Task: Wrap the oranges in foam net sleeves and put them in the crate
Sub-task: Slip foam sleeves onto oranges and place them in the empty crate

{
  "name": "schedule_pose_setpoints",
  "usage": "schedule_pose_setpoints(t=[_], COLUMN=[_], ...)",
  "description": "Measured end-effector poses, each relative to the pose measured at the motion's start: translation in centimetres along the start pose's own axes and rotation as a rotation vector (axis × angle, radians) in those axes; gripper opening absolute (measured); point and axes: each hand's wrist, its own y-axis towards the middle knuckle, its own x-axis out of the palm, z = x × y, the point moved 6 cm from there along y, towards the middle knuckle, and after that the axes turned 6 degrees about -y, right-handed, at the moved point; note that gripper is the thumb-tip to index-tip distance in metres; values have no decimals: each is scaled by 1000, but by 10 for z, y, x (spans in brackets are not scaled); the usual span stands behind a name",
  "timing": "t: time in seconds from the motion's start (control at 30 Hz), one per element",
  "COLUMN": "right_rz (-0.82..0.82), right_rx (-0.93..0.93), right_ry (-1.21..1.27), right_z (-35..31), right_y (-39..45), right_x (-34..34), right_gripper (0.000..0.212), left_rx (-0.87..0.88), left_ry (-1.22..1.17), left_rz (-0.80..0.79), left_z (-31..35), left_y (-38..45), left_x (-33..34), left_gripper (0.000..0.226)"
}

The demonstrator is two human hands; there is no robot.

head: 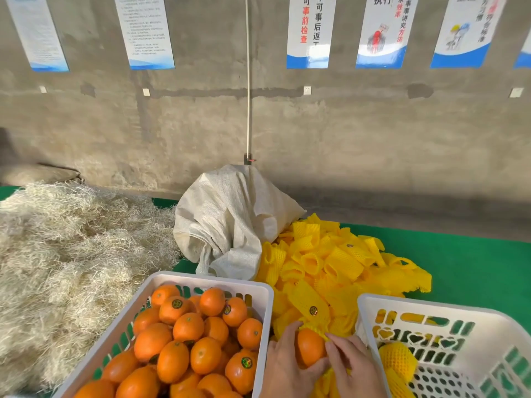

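Nearest, at the bottom edge, the left hand (284,366) and right hand (355,366) close together around one orange (309,349), fingers curled on it from both sides, with a yellow foam net sleeve (330,377) bunched under and behind it. The orange sits between two white plastic crates. The left crate (267,294) is heaped with bare oranges (172,360), roughly two dozen visible, at least four bearing round stickers. The right crate (370,311), with slotted and perforated walls, holds two wrapped oranges (398,360) in yellow netting at its near left corner. Behind the hands a loose pile of yellow foam sleeves (330,262) spreads over the green table cover (474,268), too many to count. A crumpled white woven sack (230,222) stands just behind the left crate, touching the pile. Pale straw-like packing fibre (71,248) fills the left side. Farthest, six posters (310,30) hang on the grey concrete wall (373,133), and one white cord (248,81) drops down it.
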Motion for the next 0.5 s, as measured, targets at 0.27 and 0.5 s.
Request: schedule_pose_setpoints(t=[0.27,0.5], right_rz=[113,108], right_rx=[-73,-68], right_ry=[-38,30], right_z=[-5,-2], right_y=[1,0], right_x=[-6,-7], right_gripper=[17,15], left_rx=[66,2], left_ry=[-185,-399], left_rz=[-31,-32], left_z=[7,4], left_y=[-6,-3], left_x=[4,7], left_gripper=[74,75])
